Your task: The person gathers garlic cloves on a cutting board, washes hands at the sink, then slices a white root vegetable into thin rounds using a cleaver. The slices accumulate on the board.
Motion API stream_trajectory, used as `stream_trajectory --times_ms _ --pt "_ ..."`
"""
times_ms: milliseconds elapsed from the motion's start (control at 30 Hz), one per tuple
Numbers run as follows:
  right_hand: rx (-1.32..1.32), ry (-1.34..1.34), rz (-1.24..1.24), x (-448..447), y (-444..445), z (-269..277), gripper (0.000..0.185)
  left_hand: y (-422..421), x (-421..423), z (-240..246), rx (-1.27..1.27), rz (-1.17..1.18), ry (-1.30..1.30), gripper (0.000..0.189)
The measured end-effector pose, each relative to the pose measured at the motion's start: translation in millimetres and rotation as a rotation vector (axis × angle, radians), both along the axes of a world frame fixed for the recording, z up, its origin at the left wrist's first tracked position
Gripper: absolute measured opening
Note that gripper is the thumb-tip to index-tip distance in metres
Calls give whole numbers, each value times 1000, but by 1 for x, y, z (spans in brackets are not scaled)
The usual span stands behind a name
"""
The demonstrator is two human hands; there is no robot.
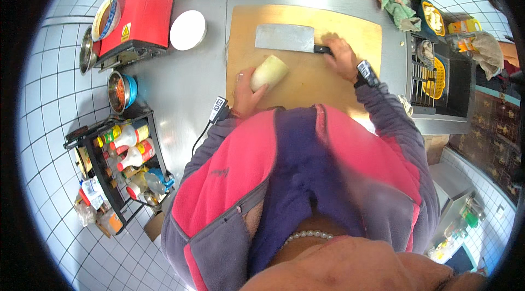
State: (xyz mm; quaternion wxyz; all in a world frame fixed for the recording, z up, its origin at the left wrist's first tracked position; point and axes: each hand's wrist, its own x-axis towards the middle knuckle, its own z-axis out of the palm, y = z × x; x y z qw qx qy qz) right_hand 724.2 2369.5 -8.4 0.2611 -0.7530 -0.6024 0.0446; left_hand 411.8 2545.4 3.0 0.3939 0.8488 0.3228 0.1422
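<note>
On the wooden cutting board (303,81) lies a thick, pale green piece of vegetable (269,72), perhaps winter melon or radish. My left hand (247,92) is closed around its lower left end, thumb on the near side. A cleaver (285,38) with a wide steel blade lies flat farther up the board, its blade pointing left. The black handle ends at my right hand (342,58), whose fingers rest at and just beyond the handle's end; whether they grip it cannot be told.
A white bowl (188,30) stands left of the board, near a red machine (141,18). Farther left are a steel bowl of orange food (119,93) and a bottle rack (158,143). Cloths (398,10) and a sink (451,90) with yellow baskets are at right.
</note>
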Motion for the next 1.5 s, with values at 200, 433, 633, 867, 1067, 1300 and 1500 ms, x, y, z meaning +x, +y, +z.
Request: stream_trajectory --times_ms 200,433,633,867,1067,1300,1500 --pt "44 -70 -7 -34 9 7 31 -2 42 30 366 -244 279 79" --pt "53 311 -226 -48 -33 10 24 9 19 54 125 -259 -199 82" --pt "181 1109 -598 -81 -82 24 20 -5 15 59 12 -247 -317 85" --pt "63 640 -807 -42 -127 30 25 -16 18 41 -155 -162 -266 77" --pt "112 631 -1115 50 -163 43 28 -24 10 44 -249 -57 -222 70" --pt "-72 530 -1080 171 -124 13 34 -14 25 15 -656 242 -304 69" --pt "149 446 -979 128 -110 -1 30 -5 41 -3 -402 337 -192 86"
